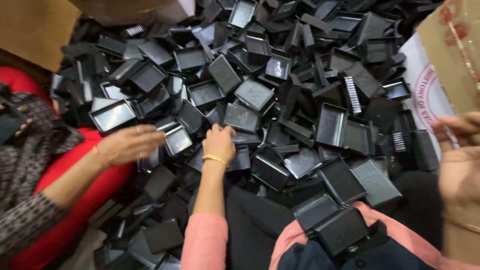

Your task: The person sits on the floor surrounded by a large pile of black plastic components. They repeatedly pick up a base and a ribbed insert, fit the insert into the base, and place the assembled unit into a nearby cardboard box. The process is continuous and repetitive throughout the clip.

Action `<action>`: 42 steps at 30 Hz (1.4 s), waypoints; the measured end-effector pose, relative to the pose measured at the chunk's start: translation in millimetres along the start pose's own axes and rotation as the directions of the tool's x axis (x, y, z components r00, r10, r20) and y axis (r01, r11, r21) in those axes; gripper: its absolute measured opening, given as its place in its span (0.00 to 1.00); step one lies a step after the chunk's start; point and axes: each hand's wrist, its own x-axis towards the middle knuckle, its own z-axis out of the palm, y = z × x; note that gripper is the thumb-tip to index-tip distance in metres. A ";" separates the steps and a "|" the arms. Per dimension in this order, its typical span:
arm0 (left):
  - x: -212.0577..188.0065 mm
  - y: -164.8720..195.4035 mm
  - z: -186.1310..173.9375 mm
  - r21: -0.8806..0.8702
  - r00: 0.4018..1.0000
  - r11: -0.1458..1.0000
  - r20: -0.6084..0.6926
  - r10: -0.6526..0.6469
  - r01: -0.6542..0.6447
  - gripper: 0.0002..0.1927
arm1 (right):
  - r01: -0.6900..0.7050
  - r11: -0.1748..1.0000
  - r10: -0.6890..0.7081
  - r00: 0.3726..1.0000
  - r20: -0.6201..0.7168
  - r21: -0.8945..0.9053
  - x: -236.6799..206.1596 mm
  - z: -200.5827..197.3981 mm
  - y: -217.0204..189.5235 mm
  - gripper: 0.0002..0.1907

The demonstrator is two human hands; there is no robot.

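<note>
**Desk:** What fills the frame?

**Photographer:** A heap of black plastic trays [300, 100], shallow and rectangular, lying at every angle across the whole floor. A brown cardboard flap [450, 55] stands at its right edge.

**Desk:** Who is in it?

**Photographer:** A co-worker in red with a patterned sleeve sits on the left, and the co-worker's hand [127, 145] lies flat on the heap beside a small open tray [177, 140]. The wearer, in pink sleeves, has two trays on the lap [330, 222].

**Desk:** And the wearer's hands?

**Photographer:** The left hand [218, 142] reaches to the middle of the heap. Its fingers are curled down, with the tips touching a flat tray [242, 118]. I cannot tell whether it grips the tray. The right hand [457, 170] is blurred at the right edge, close to the cardboard, and I cannot make out its grip.

**Desk:** Any small detail?

**Photographer:** There is a gold bangle [214, 159] on the left wrist.
</note>
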 end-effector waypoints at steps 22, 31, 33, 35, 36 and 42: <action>-60.4 75.8 35.8 -0.833 0.990 0.552 -0.103 -0.099 -0.032 0.13 | -0.604 0.783 0.547 0.782 0.297 0.149 -64.8 43.1 48.3 0.07; -102.9 109.8 36.2 -0.808 0.973 -0.546 0.141 0.185 0.221 0.31 | 0.093 0.766 0.253 0.867 0.430 -0.636 -108.0 102.1 54.9 0.24; -102.8 114.3 34.5 -0.836 0.975 -0.516 0.095 0.199 0.187 0.28 | 0.158 0.633 0.248 0.886 0.391 -0.758 -107.7 115.0 43.9 0.30; -101.3 119.8 35.3 -0.782 0.976 -0.587 0.135 0.172 0.211 0.23 | 0.117 0.629 0.252 0.905 0.344 -0.769 -107.4 123.4 33.2 0.34; -99.9 121.6 36.3 -0.753 0.976 -0.621 0.154 0.155 0.218 0.23 | 0.051 0.696 0.261 0.911 0.319 -0.716 -106.9 126.0 29.0 0.35; -101.9 120.6 46.7 -0.812 0.986 -0.559 0.137 0.099 0.169 0.27 | 0.042 0.733 0.269 0.899 0.346 -0.679 -130.4 133.7 23.2 0.36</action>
